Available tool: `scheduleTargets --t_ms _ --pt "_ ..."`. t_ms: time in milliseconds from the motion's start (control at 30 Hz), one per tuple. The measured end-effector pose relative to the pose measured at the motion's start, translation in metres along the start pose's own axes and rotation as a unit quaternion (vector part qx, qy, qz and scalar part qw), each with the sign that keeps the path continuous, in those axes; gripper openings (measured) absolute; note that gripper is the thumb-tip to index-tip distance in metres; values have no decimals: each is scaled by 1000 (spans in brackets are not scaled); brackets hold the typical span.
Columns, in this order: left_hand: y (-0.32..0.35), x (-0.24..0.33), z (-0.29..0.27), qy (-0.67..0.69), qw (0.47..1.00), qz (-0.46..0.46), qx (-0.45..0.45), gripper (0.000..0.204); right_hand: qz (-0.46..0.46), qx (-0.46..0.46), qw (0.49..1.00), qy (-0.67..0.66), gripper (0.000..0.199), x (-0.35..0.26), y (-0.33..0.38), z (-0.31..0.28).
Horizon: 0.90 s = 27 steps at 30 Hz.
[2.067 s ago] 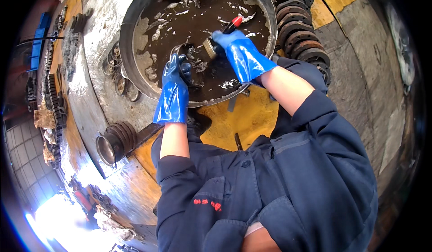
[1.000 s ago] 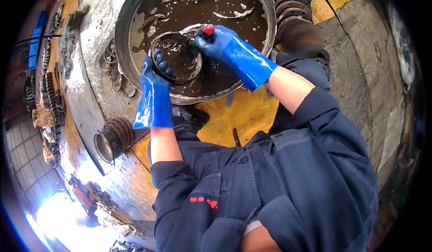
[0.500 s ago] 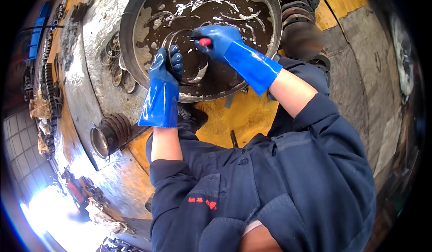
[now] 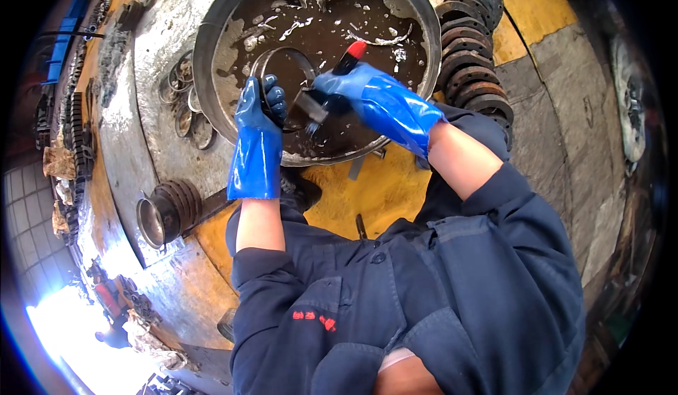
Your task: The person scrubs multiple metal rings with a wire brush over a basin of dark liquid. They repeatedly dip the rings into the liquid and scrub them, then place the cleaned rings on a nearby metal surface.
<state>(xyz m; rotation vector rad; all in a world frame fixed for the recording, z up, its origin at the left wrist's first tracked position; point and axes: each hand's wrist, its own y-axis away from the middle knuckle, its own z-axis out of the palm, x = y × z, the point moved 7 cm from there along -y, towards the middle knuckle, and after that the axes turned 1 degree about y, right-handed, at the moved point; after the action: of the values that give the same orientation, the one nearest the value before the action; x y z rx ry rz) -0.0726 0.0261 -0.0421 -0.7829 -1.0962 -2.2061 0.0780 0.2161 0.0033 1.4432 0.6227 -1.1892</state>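
Over a large round basin [image 4: 206, 63] of dark, foam-flecked liquid, both my hands wear long blue rubber gloves. My left hand [image 4: 260, 112] has its fingers wrapped round the near-left side of a thin metal ring [image 4: 291, 51], tilted up above the liquid. Gripped in my right hand [image 4: 353, 86] is a flat brush [image 4: 311, 107] with a black handle, a red handle end and a metal band. Its bristles point down toward me, by the right side of the ring. Whether they touch the ring I cannot tell.
Several loose metal rings [image 4: 185, 122] lie left of the basin, with a stack of rings [image 4: 169, 213] nearer me. A row of dark, rusty discs [image 4: 472, 52] stands along the right. Chain-like metal parts [image 4: 78, 130] line the far left.
My right hand has swung the brush: the red handle end now points up and away, and the bristles face down toward me. The left hand still holds the ring, slightly shifted.
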Motion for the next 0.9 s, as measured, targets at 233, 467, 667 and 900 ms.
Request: scheduleTargets --t_ms 233,467,667,900 --pt "32 30 16 37 995 43 78 37 -77 198 977 -30 41 -17 -10 -60" --pt "52 21 63 106 994 -8 -20 28 -56 163 985 29 48 18 -30 -44" --pt "73 28 67 -61 987 98 -113 35 -127 171 882 419 44 -3 -16 -29" --pt "122 50 21 -466 874 132 33 44 -37 214 933 285 48 -13 -14 -30"
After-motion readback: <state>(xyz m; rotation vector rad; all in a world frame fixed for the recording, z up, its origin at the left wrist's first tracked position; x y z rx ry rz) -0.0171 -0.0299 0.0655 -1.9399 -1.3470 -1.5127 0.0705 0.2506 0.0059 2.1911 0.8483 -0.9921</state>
